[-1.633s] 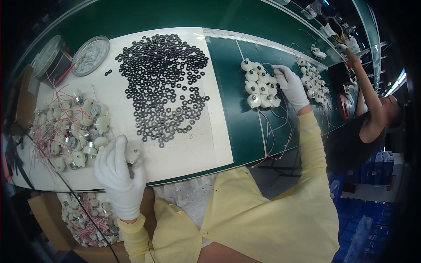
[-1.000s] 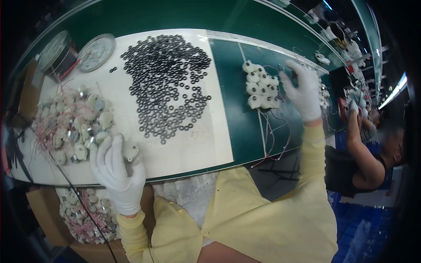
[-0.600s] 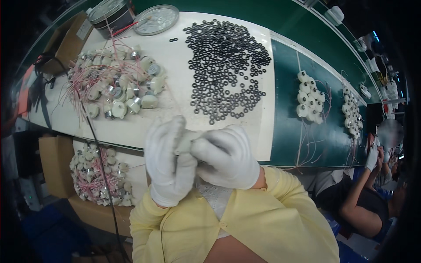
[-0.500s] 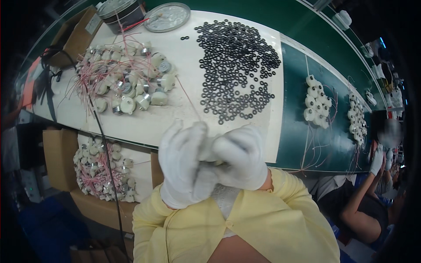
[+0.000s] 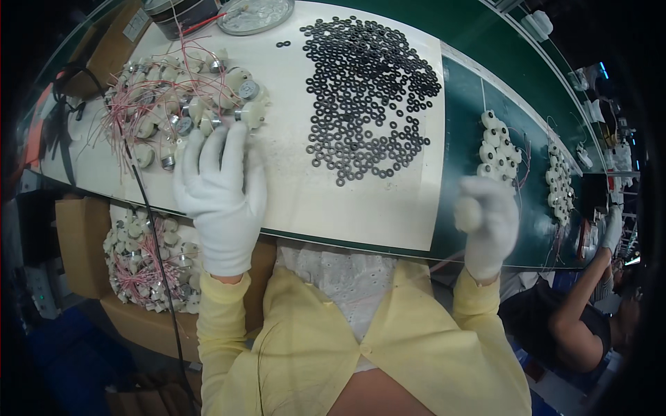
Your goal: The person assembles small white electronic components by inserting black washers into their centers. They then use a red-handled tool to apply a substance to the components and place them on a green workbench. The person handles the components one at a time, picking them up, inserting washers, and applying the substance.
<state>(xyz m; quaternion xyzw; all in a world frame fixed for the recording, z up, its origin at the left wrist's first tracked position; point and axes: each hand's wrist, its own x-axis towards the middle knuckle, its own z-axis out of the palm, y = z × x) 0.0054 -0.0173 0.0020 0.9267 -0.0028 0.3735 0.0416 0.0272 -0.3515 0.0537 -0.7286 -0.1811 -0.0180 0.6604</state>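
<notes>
The rounded off-white plastic part, just now between both hands, is clasped in the right white-gloved hand alone, near similar black-dotted parts, seemingly freeing the left white-gloved hand, fingers apart, at the pink-wired cream-and-silver motor pile.

A green table, partly covered by a white sheet, runs in front of an upright green panel, with a small bluish light at the dim right and shadowed blue shapes at lower left.
</notes>
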